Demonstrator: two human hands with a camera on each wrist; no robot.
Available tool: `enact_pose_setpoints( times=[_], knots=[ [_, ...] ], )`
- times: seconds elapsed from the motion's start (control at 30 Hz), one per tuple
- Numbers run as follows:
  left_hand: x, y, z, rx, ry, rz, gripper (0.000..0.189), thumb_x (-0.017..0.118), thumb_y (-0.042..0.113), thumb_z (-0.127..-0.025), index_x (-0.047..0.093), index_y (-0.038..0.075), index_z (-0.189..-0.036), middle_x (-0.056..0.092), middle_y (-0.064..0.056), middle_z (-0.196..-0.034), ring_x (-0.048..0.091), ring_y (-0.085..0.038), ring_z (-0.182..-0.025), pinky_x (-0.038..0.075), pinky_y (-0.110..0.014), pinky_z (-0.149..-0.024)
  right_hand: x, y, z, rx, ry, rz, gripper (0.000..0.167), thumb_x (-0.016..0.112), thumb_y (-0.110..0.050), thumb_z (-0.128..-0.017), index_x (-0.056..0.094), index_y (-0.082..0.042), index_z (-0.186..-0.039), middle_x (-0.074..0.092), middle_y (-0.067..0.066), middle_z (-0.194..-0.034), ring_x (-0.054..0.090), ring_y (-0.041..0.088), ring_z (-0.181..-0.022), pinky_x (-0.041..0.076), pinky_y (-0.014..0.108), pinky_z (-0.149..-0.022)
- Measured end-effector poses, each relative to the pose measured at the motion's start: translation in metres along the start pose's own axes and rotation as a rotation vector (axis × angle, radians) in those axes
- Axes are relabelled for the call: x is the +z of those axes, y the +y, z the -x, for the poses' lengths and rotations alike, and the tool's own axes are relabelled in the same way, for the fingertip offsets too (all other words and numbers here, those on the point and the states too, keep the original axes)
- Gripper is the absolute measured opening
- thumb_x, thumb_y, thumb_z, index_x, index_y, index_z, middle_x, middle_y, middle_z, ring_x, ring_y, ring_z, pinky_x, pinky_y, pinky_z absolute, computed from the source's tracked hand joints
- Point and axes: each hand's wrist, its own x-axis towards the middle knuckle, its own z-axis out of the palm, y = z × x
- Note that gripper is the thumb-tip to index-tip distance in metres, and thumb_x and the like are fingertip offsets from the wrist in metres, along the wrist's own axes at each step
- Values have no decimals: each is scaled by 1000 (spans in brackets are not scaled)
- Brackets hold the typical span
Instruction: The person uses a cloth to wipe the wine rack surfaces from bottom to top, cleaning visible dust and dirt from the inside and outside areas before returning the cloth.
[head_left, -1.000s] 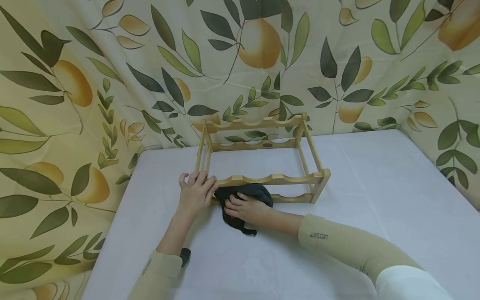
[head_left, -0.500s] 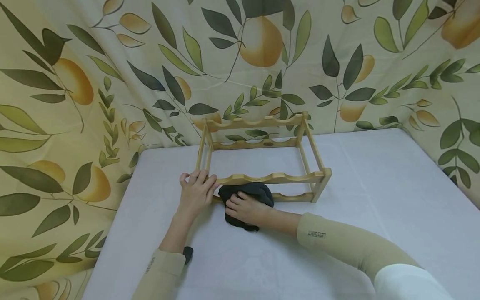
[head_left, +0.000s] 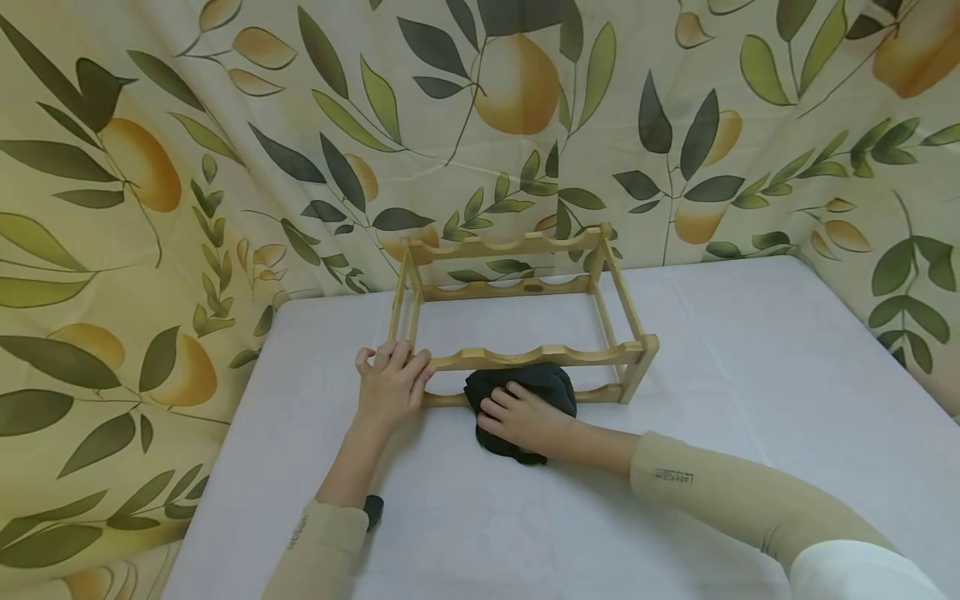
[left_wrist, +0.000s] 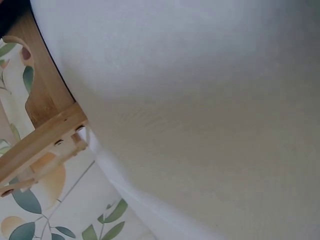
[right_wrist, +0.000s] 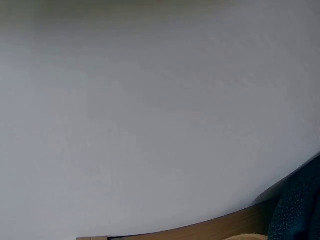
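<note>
A light wooden rack (head_left: 551, 356) with scalloped rails stands on the white-covered table. My left hand (head_left: 392, 387) grips its front left corner, fingers bent over the upper front rail. In my right hand (head_left: 525, 419) is a bunched dark cloth (head_left: 553, 385), held against the lower front rail (head_left: 600, 394) near its middle. Part of that rail is hidden behind the cloth. The left wrist view shows a scalloped rail (left_wrist: 47, 95) and the rack's end at the left edge. At the lower right of the right wrist view, the cloth (right_wrist: 300, 210) overlaps a wooden rail (right_wrist: 210, 228).
White cloth covers the table (head_left: 750, 375) on both sides of the rack. Close behind the rack hangs a curtain (head_left: 517, 167) printed with leaves and orange fruit, which also runs along the left and right sides.
My right hand has slid to the right along the lower front rail with the dark cloth. The left hand stays on the rack's corner, and the rack stands in the same place.
</note>
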Motion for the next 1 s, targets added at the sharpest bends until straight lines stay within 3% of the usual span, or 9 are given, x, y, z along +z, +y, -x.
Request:
enact_pose_setpoints(
  times=[0.17,0.43,0.6,0.77,1.0],
  knots=[
    [-1,0,-1,-8,-6,36,39,30,41,-98,56,13,-88,45,-5,-88,40,-25,-92,24,-51,-78,-1,1,1,-9,25,17,28,64,-21,-84,50,-16,-107,49,1,-105,46,19,-93,36,33,-80],
    [0,0,1,-16,-10,30,41,28,42,-98,55,14,-89,44,-5,-89,38,-25,-92,22,-50,-78,-6,-5,-20,-38,48,71,24,47,-33,-93,51,-21,-113,49,-2,-111,46,16,-100,35,31,-83],
    [1,2,1,-10,-30,36,41,28,41,-98,57,13,-91,45,-5,-91,38,-25,-93,23,-50,-78,-10,-8,-36,-25,-59,82,31,50,-33,-92,49,-25,-121,47,-5,-118,43,15,-108,33,34,-91],
    [0,0,1,-6,-15,18,41,28,41,-98,58,14,-91,45,-5,-90,39,-24,-92,24,-49,-78,-14,-8,-35,-15,-181,114,38,50,-30,-91,42,-29,-128,42,-8,-128,40,14,-117,33,35,-96],
    [0,-3,1,42,31,10,38,32,40,-98,57,12,-90,45,-6,-87,38,-26,-87,24,-49,-76,-12,-9,-32,-8,-155,97,36,51,-29,-91,43,-30,-126,43,-8,-123,41,15,-112,33,35,-93]
  ],
)
